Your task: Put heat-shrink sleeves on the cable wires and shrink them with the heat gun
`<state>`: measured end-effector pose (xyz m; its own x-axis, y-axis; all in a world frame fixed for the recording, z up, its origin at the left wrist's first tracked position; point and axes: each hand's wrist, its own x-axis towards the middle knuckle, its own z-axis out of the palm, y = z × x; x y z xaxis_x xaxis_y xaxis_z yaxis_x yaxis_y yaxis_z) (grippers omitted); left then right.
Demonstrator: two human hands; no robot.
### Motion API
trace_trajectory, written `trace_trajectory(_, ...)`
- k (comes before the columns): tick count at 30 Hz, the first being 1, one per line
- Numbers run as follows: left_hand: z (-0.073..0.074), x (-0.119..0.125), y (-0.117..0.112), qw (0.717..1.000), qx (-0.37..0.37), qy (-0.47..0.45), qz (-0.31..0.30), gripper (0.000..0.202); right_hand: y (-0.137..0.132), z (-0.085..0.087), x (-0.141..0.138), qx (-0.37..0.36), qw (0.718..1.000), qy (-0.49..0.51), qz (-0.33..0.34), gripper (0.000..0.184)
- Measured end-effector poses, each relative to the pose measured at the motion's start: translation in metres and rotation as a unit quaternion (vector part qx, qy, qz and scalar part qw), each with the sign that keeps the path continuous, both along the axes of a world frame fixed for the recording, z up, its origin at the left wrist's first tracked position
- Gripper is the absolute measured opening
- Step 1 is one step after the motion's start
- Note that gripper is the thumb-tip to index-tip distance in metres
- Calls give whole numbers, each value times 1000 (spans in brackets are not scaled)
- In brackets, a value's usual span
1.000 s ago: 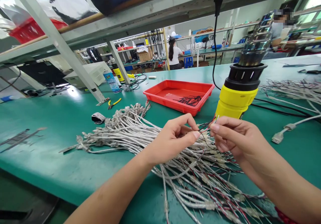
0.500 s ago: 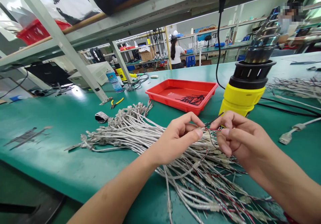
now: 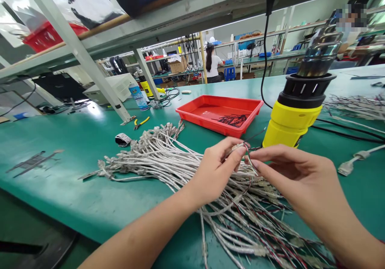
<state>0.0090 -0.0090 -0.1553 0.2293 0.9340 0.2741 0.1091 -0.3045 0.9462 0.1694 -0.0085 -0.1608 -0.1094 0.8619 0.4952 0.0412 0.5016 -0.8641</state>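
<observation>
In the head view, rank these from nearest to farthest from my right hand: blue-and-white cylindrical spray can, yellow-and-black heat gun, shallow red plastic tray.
From your right hand:
1. Yellow-and-black heat gun: just beyond it.
2. Shallow red plastic tray: beyond, to the left.
3. Blue-and-white cylindrical spray can: far left, behind the tray's left end.

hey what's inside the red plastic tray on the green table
A loose pile of thin black strips lies inside the red plastic tray, toward its near right corner. The near wall hides whatever sits just behind it, and the pile covers anything beneath.
</observation>
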Motion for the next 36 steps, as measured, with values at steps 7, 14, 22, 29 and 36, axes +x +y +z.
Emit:
trace_trajectory(7, 6, -1, -8, 998, 46, 48, -5, 25, -5, -7, -1, 304, 930, -180, -100, 15)
trace_trajectory(14, 10, -5, -3, 987, 118, 100, 46, 41, -9, -8, -3, 119, 981, -140, -53, 12)
trace_trajectory(22, 5, -7, -7, 991, 68, 89, -77, 36, -3, -1, -8, -179, 967, 37, 177, 30)
trace_trajectory(29, 11, -6, -7, 987, 95, 126, 6, 27, -5, 1, -7, -212, 955, 85, 189, 36)
trace_trajectory(36, 19, -17, -10, 959, 202, 184, 81, 31, -12, -17, -15, -299, 933, 110, 165, 75)
